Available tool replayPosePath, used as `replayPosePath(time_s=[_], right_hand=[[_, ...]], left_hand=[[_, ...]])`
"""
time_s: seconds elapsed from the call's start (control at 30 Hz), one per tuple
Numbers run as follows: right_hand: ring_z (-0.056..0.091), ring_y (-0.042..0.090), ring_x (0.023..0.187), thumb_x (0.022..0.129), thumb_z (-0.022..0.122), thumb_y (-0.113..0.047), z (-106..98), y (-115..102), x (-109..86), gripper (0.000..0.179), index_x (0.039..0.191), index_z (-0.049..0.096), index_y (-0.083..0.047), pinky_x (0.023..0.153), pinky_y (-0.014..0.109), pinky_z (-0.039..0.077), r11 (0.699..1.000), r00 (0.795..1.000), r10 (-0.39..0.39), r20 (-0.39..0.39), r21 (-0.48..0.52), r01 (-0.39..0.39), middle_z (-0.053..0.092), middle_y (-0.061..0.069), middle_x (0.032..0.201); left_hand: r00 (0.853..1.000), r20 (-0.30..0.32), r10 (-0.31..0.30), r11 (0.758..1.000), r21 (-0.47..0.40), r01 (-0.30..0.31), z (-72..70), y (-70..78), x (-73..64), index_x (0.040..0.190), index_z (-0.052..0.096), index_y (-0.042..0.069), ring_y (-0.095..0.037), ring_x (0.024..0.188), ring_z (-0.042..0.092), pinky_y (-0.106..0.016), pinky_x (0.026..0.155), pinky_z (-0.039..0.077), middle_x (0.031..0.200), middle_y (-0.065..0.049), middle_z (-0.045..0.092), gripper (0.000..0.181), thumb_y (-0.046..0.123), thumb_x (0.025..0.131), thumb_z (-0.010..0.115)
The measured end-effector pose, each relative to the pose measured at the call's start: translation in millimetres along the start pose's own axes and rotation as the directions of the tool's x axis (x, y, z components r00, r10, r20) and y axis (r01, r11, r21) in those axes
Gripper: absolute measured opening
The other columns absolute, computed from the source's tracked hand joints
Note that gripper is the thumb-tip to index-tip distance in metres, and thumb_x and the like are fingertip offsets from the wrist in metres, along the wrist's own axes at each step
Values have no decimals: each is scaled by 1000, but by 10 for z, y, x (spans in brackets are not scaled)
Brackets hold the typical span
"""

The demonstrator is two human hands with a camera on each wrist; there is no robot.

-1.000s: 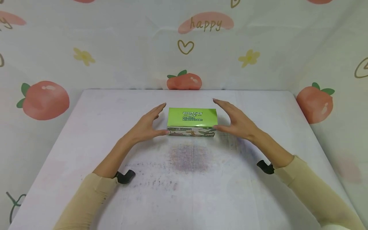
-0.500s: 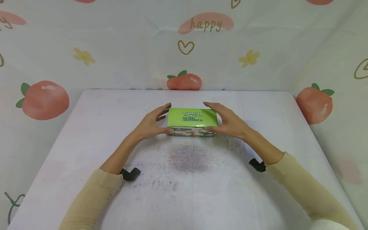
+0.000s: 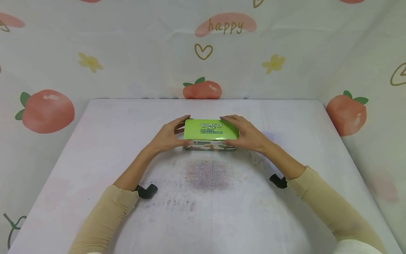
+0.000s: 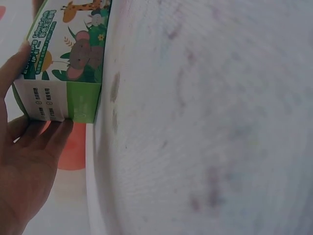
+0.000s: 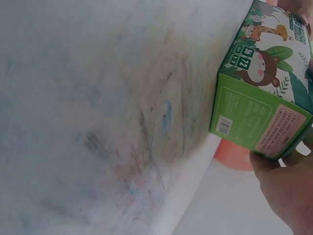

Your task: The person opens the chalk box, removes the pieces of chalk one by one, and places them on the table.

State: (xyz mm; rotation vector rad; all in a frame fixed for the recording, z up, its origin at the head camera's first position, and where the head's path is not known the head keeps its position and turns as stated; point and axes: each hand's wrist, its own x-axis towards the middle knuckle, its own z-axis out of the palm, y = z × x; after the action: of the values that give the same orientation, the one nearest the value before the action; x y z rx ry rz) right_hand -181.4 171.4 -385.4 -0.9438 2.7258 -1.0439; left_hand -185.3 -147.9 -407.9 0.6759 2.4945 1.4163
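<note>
A green cardboard box (image 3: 211, 134) with cartoon animals on its white front lies near the middle of the table, its printed lid closed. At its left end my left hand (image 3: 167, 137) grips it, thumb on the front and fingers reaching behind. My right hand (image 3: 248, 135) holds the opposite end the same way, with fingertips over the back top edge. The left wrist view shows an elephant and a giraffe on the box (image 4: 73, 54), beside the thumb. In the right wrist view, the green end of the box (image 5: 252, 112) carries a barcode and a pink label.
The white table (image 3: 203, 218) has smudges and a purple-grey stain (image 3: 207, 174) in front of the box. Behind it hangs a white cloth backdrop (image 3: 139, 53) with fruit, flowers and hearts. Black wrist mounts (image 3: 147, 191) stick out below the sleeves (image 3: 104, 218).
Both hands have moved inward to the box ends. The right hand, apart from the right end earlier, now wraps round it. The box has stayed in its place.
</note>
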Motion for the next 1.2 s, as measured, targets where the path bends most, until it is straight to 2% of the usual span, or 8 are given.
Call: replayPosePath(time_s=[0.2, 0.33, 0.5, 0.77, 1.03, 1.2], right_hand=[[47, 27, 122, 79, 83, -35, 46, 23, 21, 81, 147, 49, -8, 86, 37, 45, 999, 999, 37, 1, 3, -37, 47, 10, 146], [48, 25, 120, 79, 83, -36, 70, 40, 24, 81, 147, 49, -9, 85, 35, 45, 999, 999, 51, -8, 8, -51, 47, 9, 146], [50, 25, 117, 80, 83, -36, 88, 67, 21, 79, 146, 51, -9, 85, 37, 46, 999, 999, 34, -36, 11, -34, 49, 9, 144], [51, 27, 122, 81, 83, -36, 87, 115, 19, 76, 146, 52, -9, 90, 40, 47, 1000, 999, -20, -40, -11, 20, 51, 10, 143], [49, 29, 127, 87, 74, -45, 47, 111, 9, 74, 147, 50, -10, 104, 46, 46, 979, 995, -102, -6, -177, 100, 50, 12, 145], [48, 30, 130, 90, 70, -47, 17, 100, 14, 71, 148, 49, -11, 107, 48, 44, 969, 994, -102, 24, -223, 105, 49, 13, 146]], left_hand=[[1000, 3, -16, 999, -41, 16, -8, -12, 5, 155, 34, 10, -27, 137, 45, -34, 112, 44, 156, -9, 38, 95, 19, 77, 88], [1000, 5, -28, 998, -64, 28, -13, -9, 3, 155, 35, 11, -27, 138, 44, -33, 112, 44, 156, -8, 37, 95, 18, 76, 88], [999, 5, -40, 996, -78, 41, -13, -1, 0, 155, 35, 11, -26, 139, 43, -31, 111, 44, 155, -8, 39, 96, 17, 76, 89], [999, 9, -49, 994, -97, 49, -2, 3, 5, 154, 36, 9, -27, 140, 42, -33, 111, 44, 154, -11, 39, 96, 12, 74, 89], [999, 12, -45, 995, -86, 46, -3, 4, 8, 154, 35, 9, -28, 139, 43, -32, 110, 45, 154, -11, 39, 96, 12, 74, 89], [999, 12, -42, 993, -109, 43, -3, 4, 5, 154, 35, 8, -28, 140, 41, -32, 110, 45, 154, -12, 38, 97, 11, 73, 90]])
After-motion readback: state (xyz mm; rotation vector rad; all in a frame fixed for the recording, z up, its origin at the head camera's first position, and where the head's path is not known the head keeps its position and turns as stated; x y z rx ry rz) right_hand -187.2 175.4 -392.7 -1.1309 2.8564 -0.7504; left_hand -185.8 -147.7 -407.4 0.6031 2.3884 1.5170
